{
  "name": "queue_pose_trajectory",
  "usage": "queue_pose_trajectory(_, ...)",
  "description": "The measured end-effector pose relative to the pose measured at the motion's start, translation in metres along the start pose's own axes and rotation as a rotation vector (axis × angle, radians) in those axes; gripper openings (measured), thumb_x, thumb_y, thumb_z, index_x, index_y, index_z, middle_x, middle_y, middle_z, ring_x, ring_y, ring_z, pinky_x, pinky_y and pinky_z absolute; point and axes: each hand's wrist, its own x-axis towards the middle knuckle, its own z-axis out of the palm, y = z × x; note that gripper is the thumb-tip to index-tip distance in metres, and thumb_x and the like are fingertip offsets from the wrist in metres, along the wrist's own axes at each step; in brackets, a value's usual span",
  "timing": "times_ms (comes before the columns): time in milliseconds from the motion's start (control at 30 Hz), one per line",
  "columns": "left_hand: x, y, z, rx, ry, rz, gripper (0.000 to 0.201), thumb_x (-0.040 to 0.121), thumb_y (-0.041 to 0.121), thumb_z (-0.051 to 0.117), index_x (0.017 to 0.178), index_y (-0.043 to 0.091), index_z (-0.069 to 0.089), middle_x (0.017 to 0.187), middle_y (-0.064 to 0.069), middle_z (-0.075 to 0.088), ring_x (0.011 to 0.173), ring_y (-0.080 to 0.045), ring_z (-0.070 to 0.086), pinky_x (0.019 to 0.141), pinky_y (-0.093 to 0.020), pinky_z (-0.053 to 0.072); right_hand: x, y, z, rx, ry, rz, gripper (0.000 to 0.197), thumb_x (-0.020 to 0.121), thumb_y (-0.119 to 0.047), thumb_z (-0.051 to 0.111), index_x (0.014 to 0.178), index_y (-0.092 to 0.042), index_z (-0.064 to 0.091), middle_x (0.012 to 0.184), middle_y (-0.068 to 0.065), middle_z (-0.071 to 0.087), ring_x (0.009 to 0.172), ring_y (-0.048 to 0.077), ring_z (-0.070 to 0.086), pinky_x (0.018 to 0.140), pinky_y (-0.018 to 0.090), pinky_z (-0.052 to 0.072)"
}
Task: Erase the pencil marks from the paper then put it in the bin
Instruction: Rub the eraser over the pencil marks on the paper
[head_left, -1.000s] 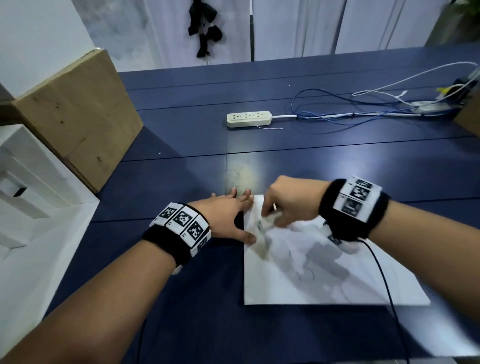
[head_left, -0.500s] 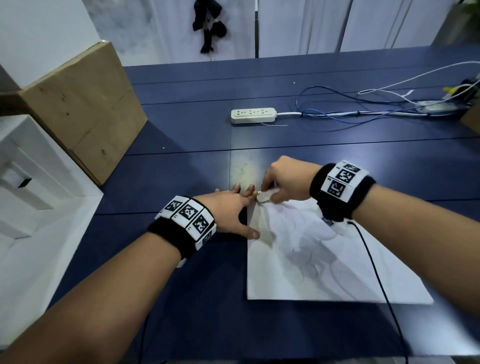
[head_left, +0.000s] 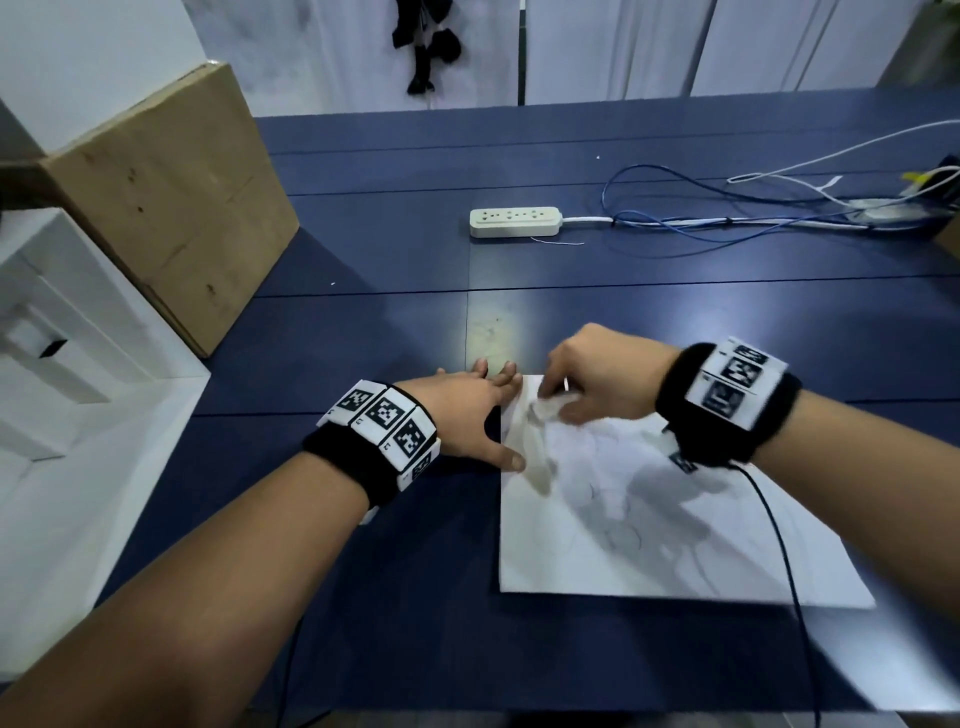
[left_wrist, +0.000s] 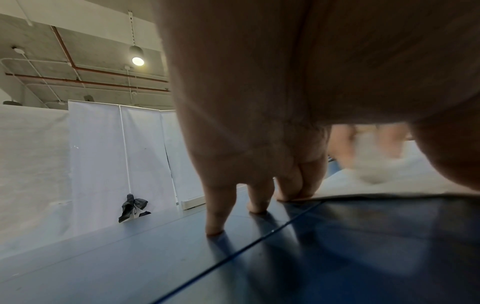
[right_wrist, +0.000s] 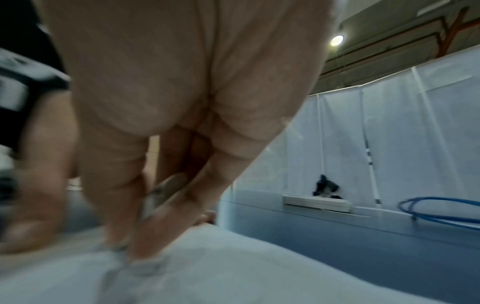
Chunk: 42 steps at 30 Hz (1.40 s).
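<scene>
A white paper (head_left: 675, 540) with faint pencil drawing lies flat on the blue table (head_left: 363, 332). My left hand (head_left: 475, 415) lies flat with straight fingers, index and thumb pressing the paper's left edge; its fingertips (left_wrist: 259, 205) touch the table and the paper (left_wrist: 376, 190). My right hand (head_left: 571, 397) pinches a small white eraser (head_left: 551, 409) down on the paper's far left corner. The eraser (left_wrist: 371, 164) is motion-blurred. In the right wrist view the eraser (right_wrist: 162, 194) sits between thumb and fingers above the paper (right_wrist: 246, 267).
A white box-like container (head_left: 78, 426) stands at the table's left side, with a cardboard box (head_left: 171, 197) behind it. A power strip (head_left: 514, 222) and loose cables (head_left: 727, 221) lie further back. A thin black wrist cable (head_left: 779, 545) trails over the paper.
My right hand has rubbed the eraser back and forth over the paper's far left corner. The left hand has kept pressing the left edge.
</scene>
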Motion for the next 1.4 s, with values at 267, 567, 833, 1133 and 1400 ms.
queue_pose_trajectory(267,-0.001,0.001,-0.002,0.003,-0.007,0.002,0.109,0.078,0.072,0.056,0.156,0.021,0.0,0.162,0.007,-0.011,0.149,-0.025,-0.006,0.115,-0.06,0.016,0.019,0.009,-0.006,0.032,0.035,0.093,0.027,0.075,-0.022,0.073,0.102,-0.021,0.077,0.083,-0.002,0.075,0.073,0.018,0.068,0.075,0.029,0.055)
queue_pose_trajectory(567,0.0,0.001,0.0,-0.006,-0.005,-0.002,0.11,0.078,0.072,0.057,0.156,0.021,-0.001,0.161,0.007,-0.012,0.149,-0.024,-0.007,0.116,-0.059,0.016,-0.008,-0.003,0.003,0.061,-0.167,-0.025,0.039,0.066,-0.04,0.066,0.104,-0.032,0.075,0.083,-0.003,0.075,0.077,0.012,0.068,0.076,0.032,0.056)
queue_pose_trajectory(833,0.0,0.0,-0.001,0.0,-0.01,-0.002,0.109,0.078,0.072,0.057,0.156,0.021,0.0,0.162,0.007,-0.012,0.149,-0.024,-0.007,0.116,-0.06,0.016,-0.006,0.004,0.002,0.016,-0.002,-0.043,0.03,0.073,-0.026,0.075,0.104,-0.025,0.077,0.094,-0.004,0.073,0.083,0.017,0.065,0.075,0.025,0.048)
queue_pose_trajectory(1133,-0.002,0.001,-0.002,0.001,-0.015,-0.004,0.107,0.079,0.072,0.056,0.156,0.022,0.001,0.162,0.007,-0.011,0.149,-0.024,-0.007,0.116,-0.059,0.015,0.017,0.019,-0.006,0.001,0.084,0.101,0.025,0.074,-0.022,0.071,0.098,-0.021,0.078,0.084,0.001,0.075,0.082,0.023,0.068,0.075,0.032,0.055)
queue_pose_trajectory(1400,0.001,-0.001,0.001,-0.002,-0.009,-0.001,0.111,0.077,0.074,0.057,0.156,0.02,-0.001,0.161,0.007,-0.012,0.149,-0.023,-0.007,0.117,-0.059,0.015,-0.017,-0.001,0.007,0.088,-0.195,-0.047,0.039,0.064,-0.043,0.063,0.1,-0.033,0.075,0.081,-0.005,0.075,0.072,0.008,0.067,0.074,0.032,0.056)
